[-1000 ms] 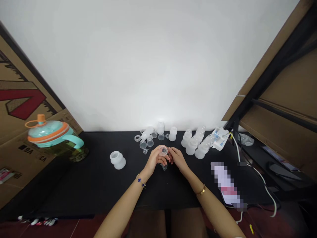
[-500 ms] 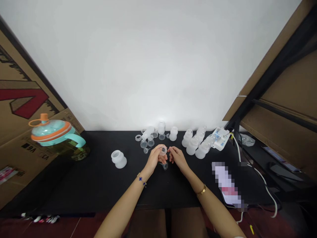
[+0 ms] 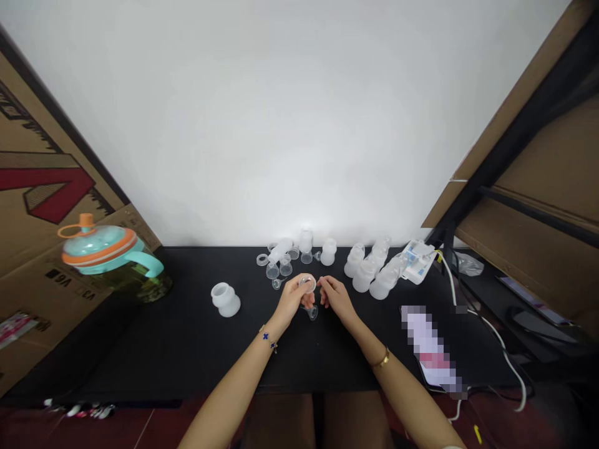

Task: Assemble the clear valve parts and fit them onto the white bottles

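Observation:
My left hand [image 3: 291, 299] is closed around a clear bottle collar ring [image 3: 307, 284], held just above the table with its round opening showing. Close to the ring's right side is my right hand [image 3: 336, 298], its thumb and fingers drawn together; whether they pinch something small, I cannot tell. A clear bottle teat [image 3: 313, 313] lies on the black table below and between both hands. Off to the left stands an open white bottle body [image 3: 226, 300] with a narrowed waist.
Loose rings and teats [image 3: 272, 270] lie beyond my hands, near white bottle bodies [image 3: 329, 252]. Several bottles with teats [image 3: 363, 275] stand right of them. A large jug [image 3: 112, 262] is far left, a phone [image 3: 433, 349] at right, beside white cables [image 3: 496, 333].
The ring in my left hand has tilted slightly and shifted a little left. My right hand stays almost in place. The whole view has moved slightly.

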Demonstrator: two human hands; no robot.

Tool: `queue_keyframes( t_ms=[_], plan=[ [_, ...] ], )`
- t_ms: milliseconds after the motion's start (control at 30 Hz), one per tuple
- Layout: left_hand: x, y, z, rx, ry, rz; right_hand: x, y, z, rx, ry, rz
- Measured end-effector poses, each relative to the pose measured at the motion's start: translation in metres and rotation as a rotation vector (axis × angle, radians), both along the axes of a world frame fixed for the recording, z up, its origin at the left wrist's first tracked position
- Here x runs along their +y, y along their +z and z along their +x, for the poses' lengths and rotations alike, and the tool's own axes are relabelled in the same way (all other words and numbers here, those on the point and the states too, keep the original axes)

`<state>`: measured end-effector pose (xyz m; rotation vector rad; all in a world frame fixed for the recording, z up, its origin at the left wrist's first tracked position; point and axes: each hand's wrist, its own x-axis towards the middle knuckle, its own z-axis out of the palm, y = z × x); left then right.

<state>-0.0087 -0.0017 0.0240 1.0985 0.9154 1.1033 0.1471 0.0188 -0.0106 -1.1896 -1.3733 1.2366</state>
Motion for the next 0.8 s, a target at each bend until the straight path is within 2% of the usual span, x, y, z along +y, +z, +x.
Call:
queue_keyframes(
  t_ms=[233,800],
  plan=[
    [0.0043,-0.0055,-0.0006,-0.074,0.040,-0.101,-0.0029,0.0034,-0.0007,-0.020,-0.011,0.019],
    [0.0026,-0.0056,0.0012,-0.066,0.034,-0.083,-0.0023,0.0019,0.0005,-0.049,-0.008,0.042]
  ],
)
